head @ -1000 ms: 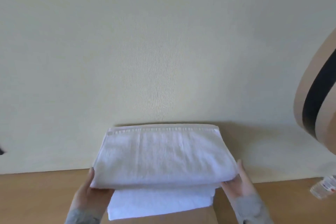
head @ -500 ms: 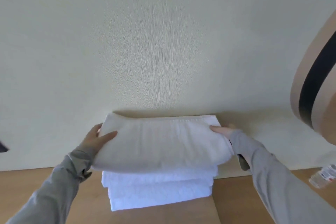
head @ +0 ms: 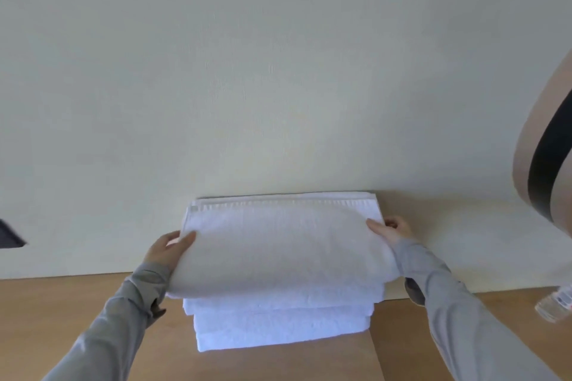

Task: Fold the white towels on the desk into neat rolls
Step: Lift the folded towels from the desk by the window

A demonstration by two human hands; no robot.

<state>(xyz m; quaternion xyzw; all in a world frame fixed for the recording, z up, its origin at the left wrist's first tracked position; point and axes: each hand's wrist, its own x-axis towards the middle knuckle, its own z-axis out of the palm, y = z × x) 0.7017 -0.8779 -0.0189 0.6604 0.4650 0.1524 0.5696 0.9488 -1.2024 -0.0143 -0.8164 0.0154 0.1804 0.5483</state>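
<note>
A stack of folded white towels (head: pixel 281 328) sits on the wooden desk (head: pixel 62 312) against the wall. The top towel (head: pixel 278 244) is lifted slightly at its sides. My left hand (head: pixel 168 249) grips its left edge, thumb on top and fingers underneath. My right hand (head: pixel 391 230) grips its right edge the same way, thumb lying on the cloth. Both arms wear grey sleeves.
A pale wall (head: pixel 278 71) rises directly behind the stack. A clear plastic bottle (head: pixel 555 306) lies at the desk's right edge. A tan and black rounded object (head: pixel 548 161) hangs at the far right. A dark object (head: pixel 9 233) shows at the left edge.
My hands moved from the stack's near corners to the top towel's sides and took hold of it. The view has tilted slightly; the towel's hemmed far edge now shows.
</note>
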